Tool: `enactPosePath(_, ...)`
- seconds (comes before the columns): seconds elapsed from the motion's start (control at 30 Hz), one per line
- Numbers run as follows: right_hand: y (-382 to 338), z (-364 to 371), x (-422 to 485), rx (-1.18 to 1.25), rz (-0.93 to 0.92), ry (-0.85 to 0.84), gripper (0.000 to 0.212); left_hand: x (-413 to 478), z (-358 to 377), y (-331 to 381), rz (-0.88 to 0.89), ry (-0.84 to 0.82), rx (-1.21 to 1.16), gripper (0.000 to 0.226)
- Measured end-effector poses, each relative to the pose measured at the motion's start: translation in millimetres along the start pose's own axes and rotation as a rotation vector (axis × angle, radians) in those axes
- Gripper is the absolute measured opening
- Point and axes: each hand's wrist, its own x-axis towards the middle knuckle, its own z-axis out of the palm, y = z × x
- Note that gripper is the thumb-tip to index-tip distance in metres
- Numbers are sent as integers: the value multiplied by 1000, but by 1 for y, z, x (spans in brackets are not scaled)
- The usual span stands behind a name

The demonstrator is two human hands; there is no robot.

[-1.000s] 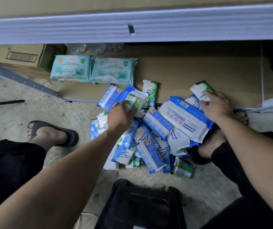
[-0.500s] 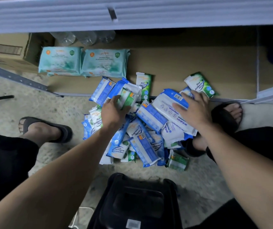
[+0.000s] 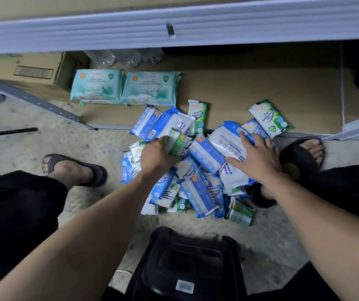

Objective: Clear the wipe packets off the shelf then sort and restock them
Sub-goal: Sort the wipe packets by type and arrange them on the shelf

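A heap of blue, white and green wipe packets lies on the floor in front of the bottom shelf. My left hand grips a small green packet at the heap's upper left. My right hand lies with fingers spread flat on a large white and blue packet. Two big teal packets sit side by side on the shelf's cardboard at the left. Two green pine packets lie at the shelf's front edge.
A cardboard box and clear plastic bottles stand at the back left of the shelf. My feet in black sandals flank the heap. A black plastic stool stands below me. A grey upper shelf edge overhangs.
My right hand has slid left from the green packet near the shelf edge onto the large white and blue packet. My left hand has stayed on the small green packet.
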Motion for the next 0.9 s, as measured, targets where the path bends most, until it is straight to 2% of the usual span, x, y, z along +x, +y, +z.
enactPosePath(0.1,-5,0,-5,-26,30,-33,102,-17,3,-13,-9,-2,-23,74)
enactPosePath(0.37,-17,-9,-29,-25,52,-146,105,-52,7,-38,-60,-80,-96,83)
enactPosePath(0.57,-10,-18,-55,40,204,-111,94,-75,11,-62,-74,-96,-89,85)
enactPosePath(0.77,0,-26,-52,5,274,-46,91,-89,19,-87,-111,-61,-63,83)
enactPosePath(0.83,-8,-29,-48,13,270,-45,86,-91,19,-94,-139,-60,-67,83)
enactPosePath(0.9,-22,-29,-44,-5,178,-27,79,-94,18,-101,-154,-55,-79,80)
